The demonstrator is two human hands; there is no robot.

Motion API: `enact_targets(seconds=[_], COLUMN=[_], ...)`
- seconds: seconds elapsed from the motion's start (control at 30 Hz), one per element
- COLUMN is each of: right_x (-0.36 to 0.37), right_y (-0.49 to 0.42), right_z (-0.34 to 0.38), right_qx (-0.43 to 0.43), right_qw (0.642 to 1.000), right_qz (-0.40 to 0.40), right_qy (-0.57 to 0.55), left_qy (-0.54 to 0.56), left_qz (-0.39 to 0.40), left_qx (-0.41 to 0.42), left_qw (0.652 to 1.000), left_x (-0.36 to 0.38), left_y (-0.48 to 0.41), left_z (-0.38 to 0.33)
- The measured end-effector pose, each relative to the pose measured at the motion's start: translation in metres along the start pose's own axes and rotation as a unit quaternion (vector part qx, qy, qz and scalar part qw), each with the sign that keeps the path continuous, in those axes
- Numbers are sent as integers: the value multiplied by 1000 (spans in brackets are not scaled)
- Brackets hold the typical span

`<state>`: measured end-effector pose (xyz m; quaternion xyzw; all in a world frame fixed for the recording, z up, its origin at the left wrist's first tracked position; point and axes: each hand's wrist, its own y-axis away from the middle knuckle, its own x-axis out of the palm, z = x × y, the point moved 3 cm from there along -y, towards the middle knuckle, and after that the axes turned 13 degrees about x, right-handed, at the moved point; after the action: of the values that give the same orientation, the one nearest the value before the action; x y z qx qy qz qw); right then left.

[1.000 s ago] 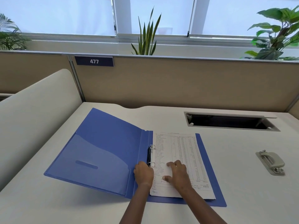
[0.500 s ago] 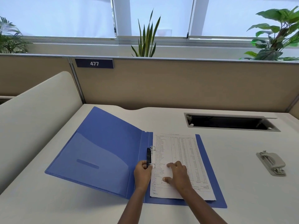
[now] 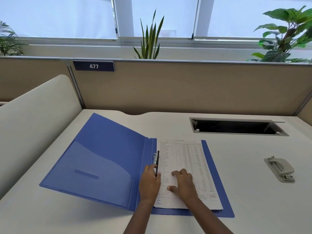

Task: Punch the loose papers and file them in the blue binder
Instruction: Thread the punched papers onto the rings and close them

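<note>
The blue binder (image 3: 108, 159) lies open on the white desk, its left cover raised a little at the near edge. A stack of printed papers (image 3: 184, 159) lies on the right half, threaded on the ring mechanism (image 3: 156, 159) at the spine. My left hand (image 3: 149, 181) pinches the lower end of the black clasp bar of that mechanism. My right hand (image 3: 183, 183) rests flat on the lower part of the papers, fingers spread. The grey hole punch (image 3: 279, 168) sits apart on the desk at the right.
A cable slot (image 3: 236, 126) with a raised lid opens in the desk behind the binder. Beige partition walls (image 3: 185, 88) close the back, and a rounded white divider (image 3: 33, 115) stands along the left. Plants line the window sill.
My left hand has moved up from the binder's lower spine to the clasp bar and taken hold of it. My right hand stays on the papers.
</note>
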<state>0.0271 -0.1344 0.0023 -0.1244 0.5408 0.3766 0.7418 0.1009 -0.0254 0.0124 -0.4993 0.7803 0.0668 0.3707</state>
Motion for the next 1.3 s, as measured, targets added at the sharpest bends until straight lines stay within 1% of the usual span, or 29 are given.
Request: enact_targets(seconds=[0.07, 0.13, 0.2, 0.27, 0.33, 0.43, 0.5, 0.57, 0.7, 0.77, 0.97, 1.2, 1.3], right_x=[0, 0, 0, 0, 0, -2, -2, -1, 5, 7, 9, 12, 9], right_y=[0, 1, 1, 1, 0, 0, 1, 2, 7, 7, -1, -7, -10], right_z=[0, 0, 1, 1, 0, 3, 9, 16, 31, 36, 41, 42, 42], right_qx=[1, 1, 0, -2, -2, -7, -21, -38, -82, -90, -71, -67, -52], right_qw=[1000, 1000, 1000, 1000, 1000, 1000, 999, 999, 995, 994, 997, 996, 996], right_qz=[1, 1, 1, 2, 3, 10, 14, 12, 11, 2, -34, -62, -68], right_qy=[0, 2, 4, 6, 9, 26, 40, 22, -55, -57, -17, 5, 11], left_qy=[-116, -201, -250, -269, -268, -231, -209, -199, -177, -159, -97, -78, -75], left_qz=[37, 48, 58, 46, 54, 90, 82, 86, 90, 90, 60, 25, 14], left_qx=[48, 102, 156, 184, 194, 165, 169, 168, 154, 146, 131, 123, 120], left_qw=[991, 973, 954, 944, 942, 955, 960, 962, 968, 972, 985, 989, 990], left_x=[0, -2, -4, -3, -2, 2, 4, 4, 4, 4, 2, 3, 5], left_y=[0, 2, 4, 5, 4, 2, 2, 3, 1, 0, 10, 14, 16], left_z=[-6, -14, -19, -18, -13, -1, 6, 7, 12, 14, 16, 15, 14])
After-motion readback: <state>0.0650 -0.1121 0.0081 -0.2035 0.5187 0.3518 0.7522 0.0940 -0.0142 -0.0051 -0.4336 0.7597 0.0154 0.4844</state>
